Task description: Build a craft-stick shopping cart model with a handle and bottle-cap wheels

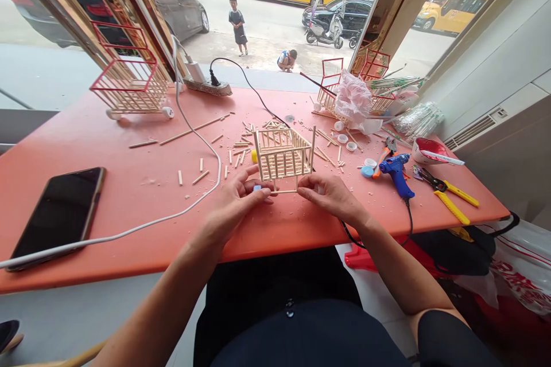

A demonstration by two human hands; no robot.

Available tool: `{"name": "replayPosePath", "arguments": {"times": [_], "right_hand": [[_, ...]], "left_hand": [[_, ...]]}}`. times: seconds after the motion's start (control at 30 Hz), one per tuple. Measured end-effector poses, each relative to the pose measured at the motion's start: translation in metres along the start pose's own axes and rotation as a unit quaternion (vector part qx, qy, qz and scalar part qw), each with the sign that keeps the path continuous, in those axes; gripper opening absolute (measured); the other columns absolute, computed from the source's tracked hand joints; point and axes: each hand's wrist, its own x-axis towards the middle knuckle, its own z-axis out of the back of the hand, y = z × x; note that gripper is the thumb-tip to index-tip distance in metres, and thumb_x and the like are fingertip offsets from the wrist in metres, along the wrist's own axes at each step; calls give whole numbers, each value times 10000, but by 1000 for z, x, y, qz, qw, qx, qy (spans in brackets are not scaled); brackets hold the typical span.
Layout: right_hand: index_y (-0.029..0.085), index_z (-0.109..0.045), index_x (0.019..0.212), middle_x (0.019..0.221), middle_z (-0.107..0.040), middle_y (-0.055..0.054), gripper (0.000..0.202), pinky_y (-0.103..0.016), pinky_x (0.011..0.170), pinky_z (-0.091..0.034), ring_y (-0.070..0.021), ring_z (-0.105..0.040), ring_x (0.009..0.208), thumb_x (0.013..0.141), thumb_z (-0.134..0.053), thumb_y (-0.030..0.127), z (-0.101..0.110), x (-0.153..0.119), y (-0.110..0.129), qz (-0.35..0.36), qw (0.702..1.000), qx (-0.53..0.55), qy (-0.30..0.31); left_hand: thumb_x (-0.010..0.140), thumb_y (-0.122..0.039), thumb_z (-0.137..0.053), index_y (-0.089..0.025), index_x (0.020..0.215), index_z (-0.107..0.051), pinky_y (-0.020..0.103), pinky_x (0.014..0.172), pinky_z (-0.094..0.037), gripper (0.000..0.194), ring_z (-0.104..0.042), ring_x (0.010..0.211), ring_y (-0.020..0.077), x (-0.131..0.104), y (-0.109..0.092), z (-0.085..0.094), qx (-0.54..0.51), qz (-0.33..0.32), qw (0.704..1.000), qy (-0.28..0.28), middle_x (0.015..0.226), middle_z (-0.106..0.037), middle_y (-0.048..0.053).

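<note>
A miniature cart of pale wooden sticks (284,161) stands upright between my hands near the table's front edge. It has a slatted basket, with taller sticks rising at its front corners. My left hand (243,195) is closed at the cart's lower left, thumb and fingers by the end of the low crossbar (284,191). A small light-blue piece shows at the left fingertips, perhaps a bottle cap. My right hand (329,195) pinches the lower right corner, where a whitish round piece shows partly between the fingers. A yellow cap (253,156) sits at the cart's left side.
Cut sticks (241,146) lie scattered behind the cart. To the right are a blue glue gun (398,175), yellow-handled pliers (447,192) and a red cup (424,150). A phone (58,212) and a white cable (172,215) lie left. A red-trimmed cart (133,86) stands back left.
</note>
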Motion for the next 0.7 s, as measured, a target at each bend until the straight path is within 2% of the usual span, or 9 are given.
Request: {"name": "replayPosePath", "arguments": {"times": [0.13,0.4,0.5,0.6,0.7], "right_hand": [[174,-708,860,808,-687,-3,194,-257,702,-415,-132,-572,752,942,-637,335,1,0,-1,2,1000,4,1],[169,-696,847,789,-662,9,178,-247,705,-404,-116,-554,734,945,-636,305,1,1,0,7,1000,11,12],[170,-690,842,782,-657,11,178,-246,702,-406,-115,-550,724,942,-642,310,0,4,-2,15,1000,11,15],[179,-686,834,773,-661,10,166,-252,700,-416,-123,-564,716,931,-649,308,-5,7,-8,21,1000,16,12],[189,-679,825,766,-653,9,116,-263,713,-424,-135,-573,721,920,-648,248,-11,9,-11,27,1000,-10,5]], "left_hand": [[670,-272,-917,-162,1290,-633,310,744,-573,691,-733,822,226,-3,-4,-3,28,6,1000,-10,882,-764,56],[642,-272,-914,-153,1276,-632,305,738,-549,704,-716,800,221,-3,-5,-3,27,5,1000,-9,856,-759,54],[656,-320,-908,-149,1346,-590,300,748,-531,778,-699,807,209,-4,-3,0,52,0,999,-15,881,-764,50],[716,-389,-865,-142,1482,-476,308,741,-513,894,-682,799,201,-5,2,4,115,-9,993,-29,942,-782,61],[770,-410,-812,-155,1529,-426,327,755,-522,889,-693,822,211,-7,8,8,179,-44,982,-40,984,-787,71]]}}
